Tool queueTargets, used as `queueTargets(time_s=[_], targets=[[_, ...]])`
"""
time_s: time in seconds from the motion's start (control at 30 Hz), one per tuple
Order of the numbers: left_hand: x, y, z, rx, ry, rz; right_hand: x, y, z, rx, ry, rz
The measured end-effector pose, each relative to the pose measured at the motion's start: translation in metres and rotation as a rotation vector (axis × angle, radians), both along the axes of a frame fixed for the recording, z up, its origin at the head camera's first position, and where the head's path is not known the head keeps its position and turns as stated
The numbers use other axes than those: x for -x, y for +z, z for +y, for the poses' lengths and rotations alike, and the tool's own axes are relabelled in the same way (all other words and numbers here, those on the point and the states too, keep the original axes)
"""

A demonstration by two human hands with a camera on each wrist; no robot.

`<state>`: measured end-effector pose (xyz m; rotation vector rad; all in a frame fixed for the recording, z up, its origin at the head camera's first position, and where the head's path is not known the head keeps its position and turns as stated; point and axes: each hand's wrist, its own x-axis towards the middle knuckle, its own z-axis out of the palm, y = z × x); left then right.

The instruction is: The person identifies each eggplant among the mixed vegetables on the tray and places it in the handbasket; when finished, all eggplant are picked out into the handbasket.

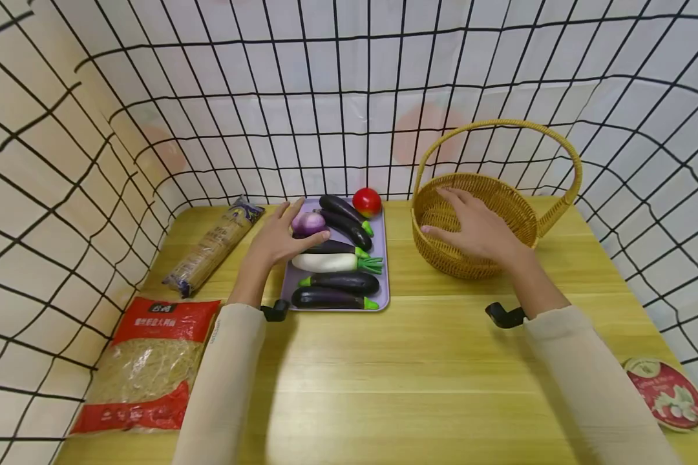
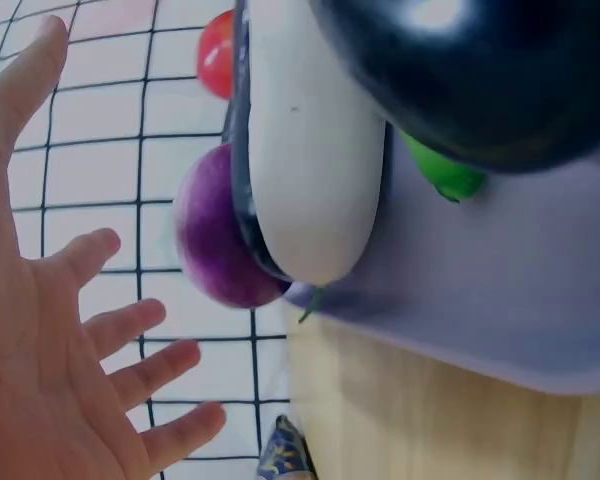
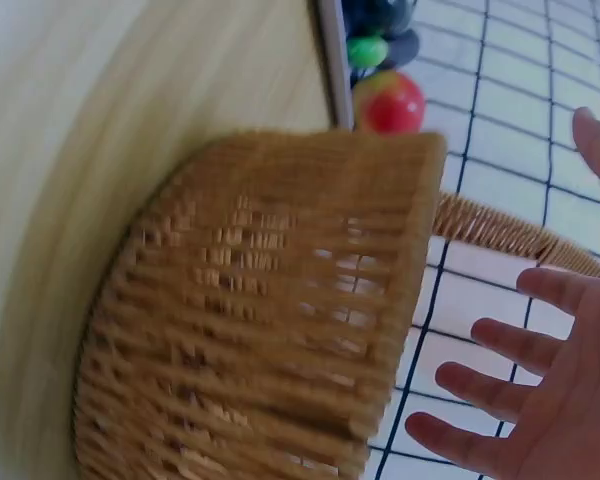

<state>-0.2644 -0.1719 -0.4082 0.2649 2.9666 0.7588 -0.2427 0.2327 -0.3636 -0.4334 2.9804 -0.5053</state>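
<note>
My left hand (image 1: pixel 279 239) hovers over the left side of a lilac tray (image 1: pixel 386 258), its fingers spread and holding nothing. On the tray lie a purple onion (image 1: pixel 309 223), a white radish (image 1: pixel 326 262) with green leaves and several dark eggplants (image 1: pixel 340 282). A red tomato (image 1: pixel 367 202) sits at the tray's far right corner. In the left wrist view the hand (image 2: pixel 70 350) is apart from the onion (image 2: pixel 220 235) and radish (image 2: pixel 315 150). Above the wicker basket (image 1: pixel 442 248) my right hand (image 1: pixel 479 226) is spread, gripping nothing; the right wrist view shows it beside the basket's rim.
At the left lie a pack of noodles (image 1: pixel 215 248) and a red-and-clear bag of pasta (image 1: pixel 151 361). A round red-labelled tub (image 1: pixel 666 394) stands at the right edge. Black wire grid (image 1: pixel 337 97) encloses the wooden table (image 1: pixel 395 381) at the back and sides.
</note>
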Motion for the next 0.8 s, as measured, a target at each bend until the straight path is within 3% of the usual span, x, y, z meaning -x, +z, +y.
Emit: queueTargets(time_s=[0.2,0.5,0.8], targets=[[-0.010,-0.004,-0.013,-0.100,-0.010,-0.007,-0.017,-0.004,-0.008,0.092,0.008,0.012],[-0.024,-0.010,-0.031,-0.217,0.047,-0.071,-0.046,-0.019,-0.030,0.229,0.029,0.052],[-0.032,-0.025,-0.040,-0.272,0.051,-0.144,-0.065,-0.034,-0.059,0.443,0.161,0.022]])
